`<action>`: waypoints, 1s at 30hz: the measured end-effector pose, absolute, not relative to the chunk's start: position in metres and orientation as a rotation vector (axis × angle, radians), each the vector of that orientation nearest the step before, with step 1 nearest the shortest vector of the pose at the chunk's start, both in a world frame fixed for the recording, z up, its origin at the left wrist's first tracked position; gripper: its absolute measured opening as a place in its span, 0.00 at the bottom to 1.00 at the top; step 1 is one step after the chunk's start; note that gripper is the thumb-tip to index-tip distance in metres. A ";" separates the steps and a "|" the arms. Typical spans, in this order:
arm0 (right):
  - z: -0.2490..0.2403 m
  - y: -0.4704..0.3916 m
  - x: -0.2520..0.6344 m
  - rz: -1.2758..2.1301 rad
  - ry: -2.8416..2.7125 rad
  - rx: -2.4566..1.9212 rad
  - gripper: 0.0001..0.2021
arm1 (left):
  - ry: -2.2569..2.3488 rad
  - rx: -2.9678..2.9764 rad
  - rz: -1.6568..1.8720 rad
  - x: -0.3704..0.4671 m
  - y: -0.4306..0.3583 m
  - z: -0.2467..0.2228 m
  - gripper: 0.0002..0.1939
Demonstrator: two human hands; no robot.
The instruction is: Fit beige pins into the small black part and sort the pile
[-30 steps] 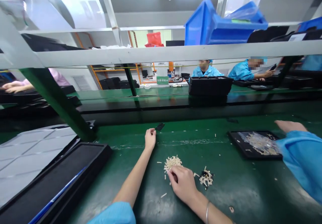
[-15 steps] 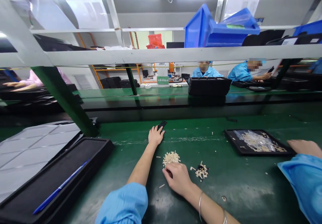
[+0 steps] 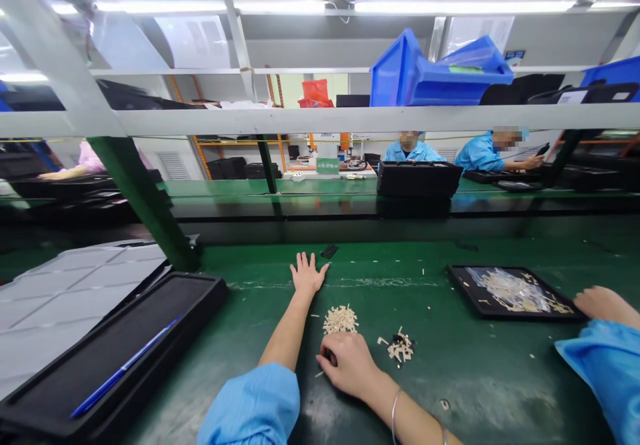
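My left hand (image 3: 307,274) lies flat on the green table (image 3: 450,365), fingers spread, holding nothing. A small black part (image 3: 329,251) lies just beyond its fingertips, apart from the hand. My right hand (image 3: 347,364) rests curled by a pile of small beige pieces (image 3: 341,319); whether it pinches a piece is hidden. A second, smaller heap of beige and dark pieces (image 3: 399,349) lies to the right of that hand.
A long black tray with a blue pen (image 3: 120,358) sits at left beside grey sheets (image 3: 60,291). At right a co-worker's hand (image 3: 603,303) touches a black tray of beige parts (image 3: 510,291). A black conveyor (image 3: 350,208) runs behind; people sit opposite.
My left hand has set down the small black part near the table's far edge and opened flat. The co-worker's hand moved from behind the right tray to its near corner.
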State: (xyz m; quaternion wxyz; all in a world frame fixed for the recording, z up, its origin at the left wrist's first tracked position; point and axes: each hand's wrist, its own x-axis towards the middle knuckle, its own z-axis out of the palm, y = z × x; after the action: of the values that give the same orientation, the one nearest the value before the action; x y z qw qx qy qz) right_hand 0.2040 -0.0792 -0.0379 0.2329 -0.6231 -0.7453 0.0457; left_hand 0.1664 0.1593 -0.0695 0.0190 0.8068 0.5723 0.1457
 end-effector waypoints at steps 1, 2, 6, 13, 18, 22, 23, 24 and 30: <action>-0.038 -0.080 0.204 0.135 -2.063 -1.707 0.04 | 1.780 2.504 0.442 0.166 0.159 -0.070 0.38; -0.037 -0.080 0.204 0.142 -2.076 -1.704 0.04 | 1.776 2.508 0.432 0.165 0.159 -0.070 0.37; -0.037 -0.080 0.204 0.162 -2.103 -1.706 0.04 | 1.723 2.541 0.397 0.161 0.156 -0.070 0.36; -0.034 -0.082 0.202 0.197 -2.116 -1.655 0.07 | 1.651 2.571 0.440 0.155 0.146 -0.071 0.35; -0.040 -0.086 0.191 0.295 -2.106 -1.546 0.04 | 1.544 2.646 0.460 0.144 0.130 -0.072 0.34; -0.043 -0.077 0.197 0.319 -1.918 -1.603 0.03 | 1.416 2.718 0.460 0.135 0.117 -0.074 0.32; -0.043 -0.074 0.201 0.322 -1.855 -1.621 0.04 | 1.394 2.726 0.465 0.133 0.115 -0.074 0.32; -0.042 -0.071 0.206 0.336 -1.800 -1.629 0.06 | 1.373 2.731 0.472 0.131 0.112 -0.074 0.31; -0.041 -0.063 0.215 0.648 -1.669 -1.547 0.09 | 1.135 2.761 0.490 0.117 0.089 -0.070 0.28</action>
State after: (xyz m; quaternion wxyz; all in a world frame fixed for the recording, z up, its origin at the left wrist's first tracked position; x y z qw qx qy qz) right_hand 0.2151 -0.0628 -0.0412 0.3781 -0.6051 -0.6530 0.2537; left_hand 0.1166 0.0893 -0.0699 0.0580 0.9112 0.3745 0.1615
